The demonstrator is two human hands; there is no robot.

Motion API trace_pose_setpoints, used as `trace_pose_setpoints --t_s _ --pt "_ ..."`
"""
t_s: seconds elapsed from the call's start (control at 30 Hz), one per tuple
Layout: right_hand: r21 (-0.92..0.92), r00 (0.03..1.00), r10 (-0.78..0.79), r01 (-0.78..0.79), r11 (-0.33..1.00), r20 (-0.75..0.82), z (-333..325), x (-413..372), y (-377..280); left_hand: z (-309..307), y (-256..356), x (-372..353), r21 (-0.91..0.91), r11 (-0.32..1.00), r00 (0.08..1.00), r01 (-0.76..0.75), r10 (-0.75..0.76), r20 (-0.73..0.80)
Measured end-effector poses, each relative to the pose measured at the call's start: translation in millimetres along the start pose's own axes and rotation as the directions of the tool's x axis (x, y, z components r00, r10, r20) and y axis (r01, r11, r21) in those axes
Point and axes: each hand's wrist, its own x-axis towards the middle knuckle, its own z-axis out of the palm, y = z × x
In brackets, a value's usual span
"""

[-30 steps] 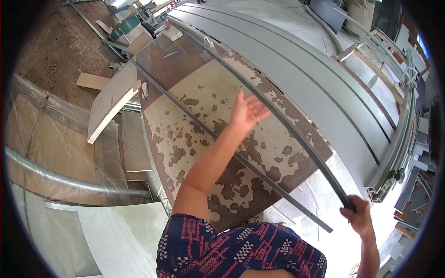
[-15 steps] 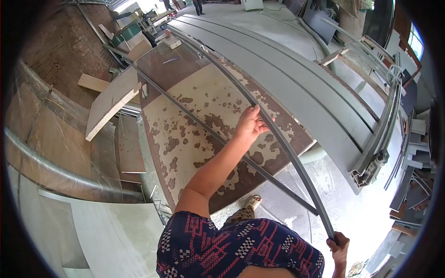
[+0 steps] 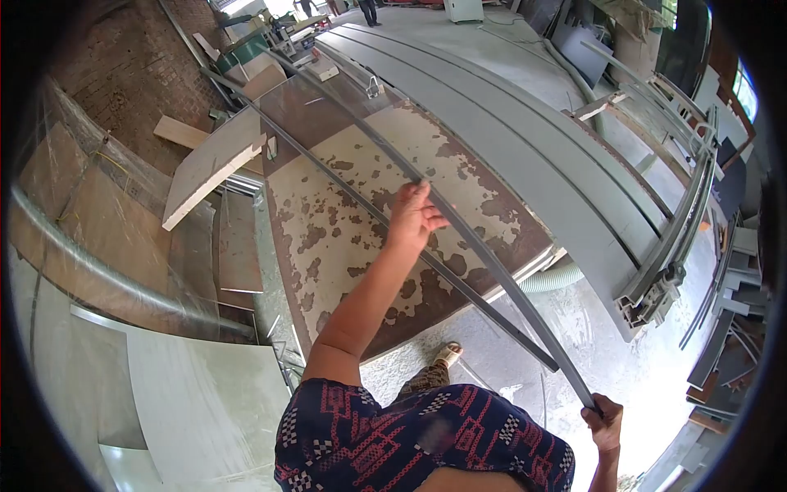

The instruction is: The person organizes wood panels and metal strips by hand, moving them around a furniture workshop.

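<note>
A long grey strip (image 3: 500,272) runs diagonally from near my body to the far end of the worktable (image 3: 479,176). My left hand (image 3: 416,217) grips it about midway, thumb against its edge and the other fingers curled at its side. Low on the right, my right hand (image 3: 604,420) is closed around the near end. A second, thinner grey strip (image 3: 492,313) lies across the table beneath my left forearm, its near end sticking out past the table edge close to the held strip. The tabletop is brown with a pale, patchy, peeling surface.
Long grey panels (image 3: 525,156) with dark grooves lie along the table's right side, with metal profiles (image 3: 676,246) at their near end. A pale board (image 3: 209,168) rests at the left. A ribbed hose (image 3: 551,279) emerges under the table. People's legs (image 3: 368,11) show far back.
The held strip's far part has swung left, away from the grey panels and over the table. My left hand has moved left with it; my right hand keeps the near end, slightly higher.
</note>
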Motion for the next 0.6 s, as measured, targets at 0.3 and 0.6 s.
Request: trace_pose_setpoints --t_s 0.3,0.6 --pt "-0.229 0.944 -0.234 0.286 0.930 0.231 60 63 -57 -113 40 42 0.264 0.962 0.927 -0.071 0.161 -0.339" --pt "-0.324 0.891 -0.362 0.440 0.837 0.276 92 86 -94 -179 44 74 0.378 0.917 0.805 0.130 0.125 -0.580"
